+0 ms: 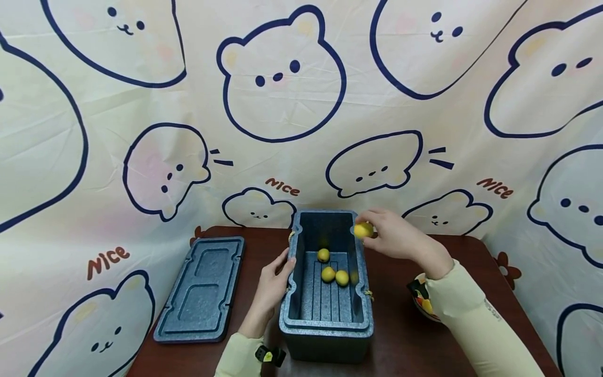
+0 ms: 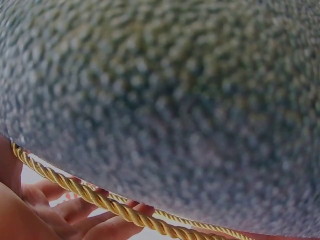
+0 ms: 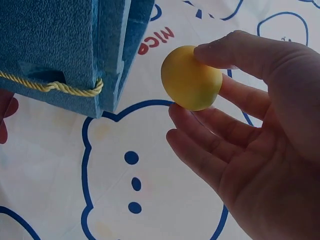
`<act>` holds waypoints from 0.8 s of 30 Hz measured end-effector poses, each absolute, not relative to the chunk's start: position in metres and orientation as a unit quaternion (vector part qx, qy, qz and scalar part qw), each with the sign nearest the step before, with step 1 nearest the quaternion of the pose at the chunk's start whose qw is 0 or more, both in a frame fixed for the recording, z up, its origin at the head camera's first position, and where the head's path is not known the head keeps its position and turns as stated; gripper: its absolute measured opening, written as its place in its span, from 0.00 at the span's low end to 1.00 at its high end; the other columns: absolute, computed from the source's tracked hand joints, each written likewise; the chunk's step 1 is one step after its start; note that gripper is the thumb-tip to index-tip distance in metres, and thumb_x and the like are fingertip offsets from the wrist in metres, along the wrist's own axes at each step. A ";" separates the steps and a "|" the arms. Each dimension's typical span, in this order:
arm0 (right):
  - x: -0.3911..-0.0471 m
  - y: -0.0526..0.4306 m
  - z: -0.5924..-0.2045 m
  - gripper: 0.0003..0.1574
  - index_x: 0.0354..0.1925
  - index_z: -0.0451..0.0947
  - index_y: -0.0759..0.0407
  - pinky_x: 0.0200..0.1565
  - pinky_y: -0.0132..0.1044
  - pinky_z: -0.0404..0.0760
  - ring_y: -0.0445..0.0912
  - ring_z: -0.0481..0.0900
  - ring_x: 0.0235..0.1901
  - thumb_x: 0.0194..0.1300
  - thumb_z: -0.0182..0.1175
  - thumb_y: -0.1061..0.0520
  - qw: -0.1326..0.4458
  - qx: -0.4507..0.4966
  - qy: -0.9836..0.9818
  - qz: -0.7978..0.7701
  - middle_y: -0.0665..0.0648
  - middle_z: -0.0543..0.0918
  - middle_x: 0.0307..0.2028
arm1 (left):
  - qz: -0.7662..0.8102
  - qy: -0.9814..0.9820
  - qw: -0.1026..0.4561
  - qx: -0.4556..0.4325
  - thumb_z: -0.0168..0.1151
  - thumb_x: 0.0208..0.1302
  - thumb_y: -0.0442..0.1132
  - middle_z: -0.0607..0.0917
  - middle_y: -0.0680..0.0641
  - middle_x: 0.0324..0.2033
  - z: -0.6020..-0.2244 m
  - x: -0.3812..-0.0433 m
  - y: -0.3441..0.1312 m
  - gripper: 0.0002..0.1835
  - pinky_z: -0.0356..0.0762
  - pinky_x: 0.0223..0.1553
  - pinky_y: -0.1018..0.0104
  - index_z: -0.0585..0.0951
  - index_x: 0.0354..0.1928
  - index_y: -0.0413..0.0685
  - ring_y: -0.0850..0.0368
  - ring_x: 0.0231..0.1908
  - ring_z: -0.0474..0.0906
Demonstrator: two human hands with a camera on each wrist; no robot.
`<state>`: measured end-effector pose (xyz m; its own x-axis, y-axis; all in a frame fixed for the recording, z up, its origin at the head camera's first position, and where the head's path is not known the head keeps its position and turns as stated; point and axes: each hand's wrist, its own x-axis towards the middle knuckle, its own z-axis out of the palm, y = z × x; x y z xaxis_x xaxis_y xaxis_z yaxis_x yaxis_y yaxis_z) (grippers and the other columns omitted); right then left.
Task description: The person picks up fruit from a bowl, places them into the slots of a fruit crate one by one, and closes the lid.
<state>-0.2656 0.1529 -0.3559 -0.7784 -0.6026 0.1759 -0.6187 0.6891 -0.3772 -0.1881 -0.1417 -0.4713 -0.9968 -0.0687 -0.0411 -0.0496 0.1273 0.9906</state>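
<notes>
A deep blue-grey foam box [image 1: 327,331] stands lidless on the table, with three yellow lemons [image 1: 328,274] on its ribbed floor. Above the box's right rim, near the far corner, my right hand [image 1: 393,234] pinches another lemon [image 3: 191,78] between thumb and fingers. That lemon is round, with a greenish patch low on its side. My left hand [image 1: 273,280] rests against the outside of the left wall, fingers fairly straight. In the left wrist view, its fingers lie by a twisted gold rope [image 2: 105,202] along the box.
The box's lid [image 1: 200,288] lies flat on the dark brown table [image 1: 395,335], left of the box. To the right, a bowl [image 1: 426,312] with colourful contents is partly hidden by my right sleeve. A cartoon-printed cloth [image 1: 282,173] hangs behind.
</notes>
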 end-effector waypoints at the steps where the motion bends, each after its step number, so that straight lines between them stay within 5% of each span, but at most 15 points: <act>1: -0.265 0.151 -0.356 0.20 0.55 0.80 0.59 0.49 0.45 0.82 0.48 0.76 0.42 0.64 0.68 0.60 0.016 0.333 -0.918 0.212 0.56 0.81 0.50 | -0.659 -0.751 0.007 0.040 0.56 0.76 0.52 0.66 0.40 0.73 -0.471 -0.188 -0.142 0.32 0.68 0.66 0.44 0.66 0.76 0.47 0.44 0.71 0.62; 24: -0.272 0.121 -0.352 0.22 0.58 0.80 0.55 0.55 0.47 0.80 0.49 0.77 0.50 0.66 0.68 0.56 -0.029 0.355 -0.918 0.172 0.56 0.80 0.57 | -0.653 -0.756 0.008 0.034 0.56 0.77 0.52 0.66 0.40 0.73 -0.472 -0.189 -0.142 0.32 0.67 0.66 0.43 0.66 0.76 0.46 0.43 0.72 0.62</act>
<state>-0.2718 0.1209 -0.3522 -0.7457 -0.6627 0.0692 -0.6429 0.6884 -0.3358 -0.1889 -0.1422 -0.4722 -0.9975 -0.0632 -0.0322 -0.0411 0.1442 0.9887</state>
